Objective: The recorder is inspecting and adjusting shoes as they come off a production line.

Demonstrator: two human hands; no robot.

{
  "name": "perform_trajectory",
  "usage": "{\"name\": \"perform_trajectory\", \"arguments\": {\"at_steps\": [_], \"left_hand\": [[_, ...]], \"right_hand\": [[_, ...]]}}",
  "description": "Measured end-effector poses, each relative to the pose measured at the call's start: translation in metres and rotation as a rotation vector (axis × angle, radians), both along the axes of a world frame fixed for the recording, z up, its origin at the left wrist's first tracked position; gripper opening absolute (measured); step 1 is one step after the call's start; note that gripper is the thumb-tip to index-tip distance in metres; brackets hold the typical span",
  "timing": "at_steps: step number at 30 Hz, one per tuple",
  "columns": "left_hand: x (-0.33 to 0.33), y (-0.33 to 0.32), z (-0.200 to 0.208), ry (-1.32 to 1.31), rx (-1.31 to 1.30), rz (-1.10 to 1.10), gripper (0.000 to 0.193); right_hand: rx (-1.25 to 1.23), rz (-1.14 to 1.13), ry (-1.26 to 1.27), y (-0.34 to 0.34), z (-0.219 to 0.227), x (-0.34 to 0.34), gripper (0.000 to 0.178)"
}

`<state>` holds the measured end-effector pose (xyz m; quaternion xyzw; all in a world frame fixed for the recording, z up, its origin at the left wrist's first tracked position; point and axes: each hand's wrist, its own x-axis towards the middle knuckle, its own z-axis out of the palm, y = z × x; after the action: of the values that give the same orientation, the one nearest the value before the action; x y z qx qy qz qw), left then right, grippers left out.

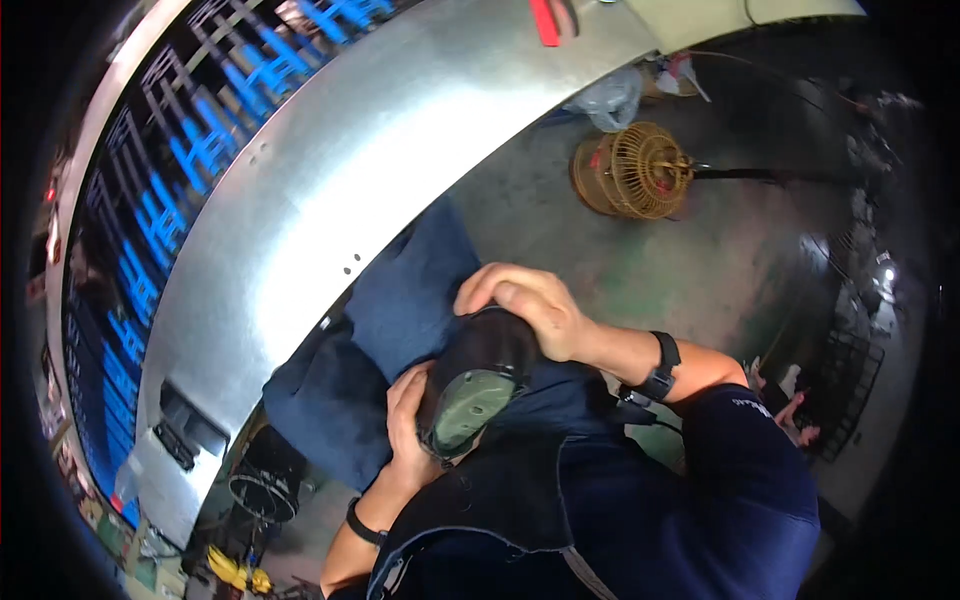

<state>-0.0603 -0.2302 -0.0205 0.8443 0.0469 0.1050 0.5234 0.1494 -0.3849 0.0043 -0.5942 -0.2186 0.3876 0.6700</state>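
Observation:
A dark, rounded piece with a smooth black outer skin is held close above my lap. It carries an olive-green oval face with a few small holes; its exact kind I cannot make out. My left hand is closed against its left side, the fingertips curling over the edge. From above right, my right hand bends its fingers over the top of the piece. The palms and parts of several fingers are hidden. Under the piece lie my dark apron and the dark blue trouser legs.
A curved-looking metal worktop runs along my left and ahead, with a rack of blue parts beyond it. On the worktop sit a black box-like thing and a red-handled tool. A round gold-coloured wire cage stands on the floor.

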Motion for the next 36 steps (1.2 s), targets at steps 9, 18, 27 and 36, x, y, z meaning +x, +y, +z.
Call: {"name": "perform_trajectory", "arguments": {"at_steps": [9, 18, 27, 36], "left_hand": [[0.045, 0.047, 0.049, 0.325, -0.693, 0.110, 0.068], [0.136, 0.288, 0.030, 0.134, -0.408, 0.769, 0.056], [0.125, 0.578, -0.103, 0.429, 0.288, 1.140, 0.088], [0.205, 0.304, -0.046, -0.019, 0.971, 0.500, 0.052]], "right_hand": [[-0.214, 0.109, 0.067, 0.011, -0.009, 0.036, 0.059], [-0.342, -0.374, -0.153, 0.063, -0.046, 0.248, 0.041], [-0.350, -0.352, -0.901, 0.120, -0.080, 0.239, 0.021], [-0.251, -0.481, -1.182, 0.110, -0.091, 0.238, 0.015]]}}
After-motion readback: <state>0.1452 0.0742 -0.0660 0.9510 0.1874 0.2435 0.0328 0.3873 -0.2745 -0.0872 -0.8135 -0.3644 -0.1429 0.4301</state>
